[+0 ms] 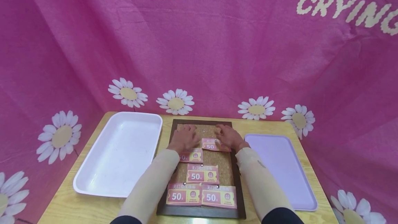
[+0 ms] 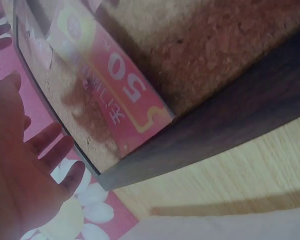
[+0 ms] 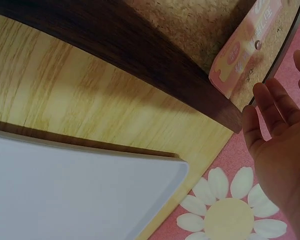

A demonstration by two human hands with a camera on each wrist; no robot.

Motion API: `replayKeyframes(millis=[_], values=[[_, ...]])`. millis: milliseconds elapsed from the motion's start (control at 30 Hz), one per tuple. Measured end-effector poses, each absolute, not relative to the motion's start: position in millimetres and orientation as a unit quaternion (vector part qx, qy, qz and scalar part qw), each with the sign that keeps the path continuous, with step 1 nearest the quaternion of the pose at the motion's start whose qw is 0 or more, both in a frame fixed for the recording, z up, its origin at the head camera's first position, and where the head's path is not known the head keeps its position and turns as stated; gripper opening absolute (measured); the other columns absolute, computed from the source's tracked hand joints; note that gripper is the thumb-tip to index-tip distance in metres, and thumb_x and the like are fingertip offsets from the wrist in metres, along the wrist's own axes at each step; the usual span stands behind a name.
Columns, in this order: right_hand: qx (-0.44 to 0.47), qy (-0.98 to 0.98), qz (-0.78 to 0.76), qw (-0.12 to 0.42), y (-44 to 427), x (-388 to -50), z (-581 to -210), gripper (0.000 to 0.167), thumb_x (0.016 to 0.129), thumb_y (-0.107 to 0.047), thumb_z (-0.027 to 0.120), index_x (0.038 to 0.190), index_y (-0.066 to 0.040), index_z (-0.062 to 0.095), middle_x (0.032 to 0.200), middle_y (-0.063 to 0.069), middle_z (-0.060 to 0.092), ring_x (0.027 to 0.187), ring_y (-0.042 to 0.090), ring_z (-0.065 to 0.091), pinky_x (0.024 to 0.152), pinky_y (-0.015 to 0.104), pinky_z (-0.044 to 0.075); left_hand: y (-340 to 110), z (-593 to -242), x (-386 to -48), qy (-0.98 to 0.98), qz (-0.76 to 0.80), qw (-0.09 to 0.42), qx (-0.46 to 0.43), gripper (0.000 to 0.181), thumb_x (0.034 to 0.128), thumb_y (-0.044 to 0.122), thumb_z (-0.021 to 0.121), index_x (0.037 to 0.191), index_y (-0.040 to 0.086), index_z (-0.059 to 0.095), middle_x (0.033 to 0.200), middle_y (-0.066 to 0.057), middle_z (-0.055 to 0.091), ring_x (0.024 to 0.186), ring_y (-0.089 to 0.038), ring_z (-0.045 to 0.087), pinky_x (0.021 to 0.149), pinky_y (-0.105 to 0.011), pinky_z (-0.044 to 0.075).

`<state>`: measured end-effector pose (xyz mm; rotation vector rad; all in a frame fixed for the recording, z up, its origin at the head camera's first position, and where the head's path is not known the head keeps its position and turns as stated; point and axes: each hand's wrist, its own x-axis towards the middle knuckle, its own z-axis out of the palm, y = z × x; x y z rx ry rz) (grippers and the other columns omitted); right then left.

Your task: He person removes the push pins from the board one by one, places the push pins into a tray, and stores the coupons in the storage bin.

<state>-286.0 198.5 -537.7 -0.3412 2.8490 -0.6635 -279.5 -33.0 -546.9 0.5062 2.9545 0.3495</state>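
Observation:
A dark-framed cork board [image 1: 225,165] lies on the table with several pink coupons pinned to it. My left hand [image 1: 186,137] hovers over the board's upper left, above a coupon [image 1: 194,155] that it partly covers. Over the upper right is my right hand [image 1: 228,137], beside another coupon [image 1: 209,143]. In the left wrist view the left hand [image 2: 30,165] has loosely bent fingers holding nothing, near a pinned coupon [image 2: 125,90]. The right wrist view shows the right hand [image 3: 282,125] likewise holding nothing, close to a coupon [image 3: 235,57] with a round pin.
A deep white tray [image 1: 124,151] stands left of the board, and a shallow lilac tray [image 1: 283,168] lies to the right. Behind the wooden table [image 1: 71,203] hangs a pink cloth [image 1: 199,54] with daisies and lettering.

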Motion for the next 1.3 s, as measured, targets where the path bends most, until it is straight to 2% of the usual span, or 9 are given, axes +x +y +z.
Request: replayKeyframes(millis=[200,367,567,700,1000,1300], values=[[-0.133,0.962,-0.224,0.087,198,-288,-546,0.051,0.095,-0.024,0.056,0.142,-0.009,0.045,0.120,0.017,0.062,0.113,0.030,0.059,0.102,0.047,0.044,-28,-557,-282,0.977,0.099,0.061,0.177,0.060,0.0960,0.054,0.045,0.145,0.021,0.037,0.141,-0.010,0.051,0.131,-0.030,0.048,0.107,-0.054,0.036],[-0.135,0.961,-0.226,0.079,198,-288,-547,0.050,0.094,-0.022,0.057,0.141,-0.008,0.046,0.118,0.017,0.063,0.111,0.030,0.060,0.100,0.048,0.044,-24,-559,-281,0.979,0.090,0.068,0.172,0.063,0.0947,0.058,0.045,0.146,0.023,0.036,0.144,-0.009,0.048,0.134,-0.031,0.044,0.108,-0.057,0.033],[-0.147,0.958,-0.232,0.080,196,-285,-550,0.048,0.094,-0.019,0.057,0.139,-0.007,0.047,0.124,0.019,0.062,0.116,0.033,0.059,0.103,0.049,0.043,-19,-564,-277,0.979,0.098,0.063,0.164,0.062,0.0938,0.059,0.045,0.146,0.025,0.038,0.145,-0.007,0.048,0.136,-0.030,0.043,0.108,-0.057,0.034],[-0.157,0.958,-0.226,0.075,195,-282,-553,0.047,0.092,-0.017,0.058,0.136,-0.006,0.050,0.120,0.019,0.065,0.114,0.033,0.060,0.102,0.048,0.044,-16,-569,-274,0.978,0.100,0.062,0.172,0.063,0.0940,0.058,0.045,0.146,0.025,0.037,0.145,-0.007,0.047,0.136,-0.030,0.042,0.108,-0.057,0.034],[-0.138,0.961,-0.221,0.088,191,-280,-554,0.048,0.091,-0.018,0.060,0.137,-0.009,0.050,0.111,0.015,0.067,0.106,0.030,0.062,0.097,0.047,0.047,-12,-572,-272,0.976,0.099,0.066,0.180,0.063,0.0938,0.057,0.047,0.147,0.024,0.037,0.147,-0.007,0.045,0.139,-0.029,0.038,0.110,-0.056,0.033],[-0.131,0.962,-0.222,0.088,190,-281,-558,0.047,0.088,-0.017,0.059,0.134,-0.012,0.054,0.115,0.012,0.067,0.109,0.028,0.061,0.098,0.045,0.047,-9,-569,-264,0.974,0.091,0.064,0.196,0.061,0.0946,0.055,0.048,0.146,0.023,0.039,0.147,-0.008,0.044,0.139,-0.030,0.037,0.109,-0.056,0.034]])
